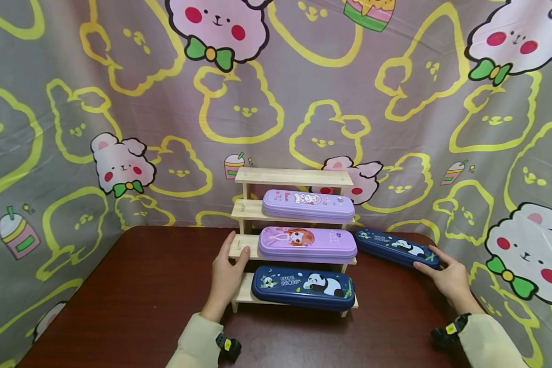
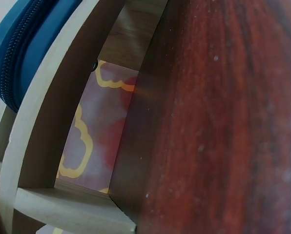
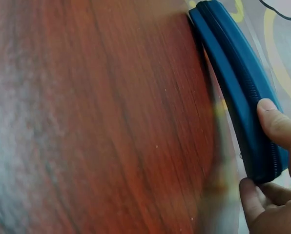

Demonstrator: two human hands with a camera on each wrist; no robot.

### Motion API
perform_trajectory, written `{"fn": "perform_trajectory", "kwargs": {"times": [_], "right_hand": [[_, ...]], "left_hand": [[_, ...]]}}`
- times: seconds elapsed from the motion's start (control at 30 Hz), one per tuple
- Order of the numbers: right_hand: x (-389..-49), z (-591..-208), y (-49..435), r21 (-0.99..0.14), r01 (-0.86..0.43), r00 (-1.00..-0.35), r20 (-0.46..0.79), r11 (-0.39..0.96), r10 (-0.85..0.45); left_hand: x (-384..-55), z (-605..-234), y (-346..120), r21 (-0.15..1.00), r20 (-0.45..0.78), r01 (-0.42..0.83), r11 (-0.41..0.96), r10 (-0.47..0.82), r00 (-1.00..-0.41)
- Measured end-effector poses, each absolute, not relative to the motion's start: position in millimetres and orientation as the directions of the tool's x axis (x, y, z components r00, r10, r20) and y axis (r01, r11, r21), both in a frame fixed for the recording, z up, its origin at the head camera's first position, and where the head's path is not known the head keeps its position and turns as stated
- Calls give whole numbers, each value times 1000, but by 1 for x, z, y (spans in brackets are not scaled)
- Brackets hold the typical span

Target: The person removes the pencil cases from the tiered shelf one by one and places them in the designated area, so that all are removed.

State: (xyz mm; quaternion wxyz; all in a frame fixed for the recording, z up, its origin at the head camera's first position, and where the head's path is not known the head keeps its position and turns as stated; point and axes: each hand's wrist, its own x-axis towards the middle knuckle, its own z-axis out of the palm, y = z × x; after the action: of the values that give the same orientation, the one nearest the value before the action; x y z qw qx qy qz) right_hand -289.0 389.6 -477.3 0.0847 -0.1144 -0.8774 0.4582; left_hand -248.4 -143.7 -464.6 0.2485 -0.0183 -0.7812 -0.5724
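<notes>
Step in hand, as judged from the holds: positioning the dark-blue, rounded oblong panda pencil case with a zipped side (image 1: 397, 248). This case lies to the right of the pale wooden four-tier rack (image 1: 294, 177), above the glossy red-brown wooden table (image 1: 165, 296); whether its underside touches the table cannot be told. The right hand (image 1: 452, 282) pinches its near end between thumb and fingers. The left hand (image 1: 227, 280) is at the left end of the second tier from the bottom, thumb and forefinger spread; its pressure on the rack cannot be told.

The rack bears a second dark-blue panda case (image 1: 303, 287) at the bottom, a purple girl-print case (image 1: 308, 243) above it, then a pale-lilac rabbit-print case (image 1: 309, 204).

Next move, by judgement: keep the end pinch firm, steady the rack, and guide the held case clear of the tier ends.
</notes>
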Motion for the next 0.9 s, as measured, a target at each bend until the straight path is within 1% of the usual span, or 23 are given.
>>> {"fn": "perform_trajectory", "kwargs": {"times": [0.2,0.5,0.67,0.9], "right_hand": [[-287,-479,394,-788,108,-980,20,606,200],[-289,-479,394,-794,95,-987,4,601,161],[-285,-475,391,-799,71,-978,61,597,198],[-276,-468,384,-814,34,-946,161,579,281]], "left_hand": [[-249,-465,-144,886,407,312,342,-256,-877],[-247,-464,-144,894,393,300,334,-258,-883],[-247,-464,-143,894,392,299,335,-258,-883],[-248,-465,-143,894,391,295,337,-264,-882]]}}
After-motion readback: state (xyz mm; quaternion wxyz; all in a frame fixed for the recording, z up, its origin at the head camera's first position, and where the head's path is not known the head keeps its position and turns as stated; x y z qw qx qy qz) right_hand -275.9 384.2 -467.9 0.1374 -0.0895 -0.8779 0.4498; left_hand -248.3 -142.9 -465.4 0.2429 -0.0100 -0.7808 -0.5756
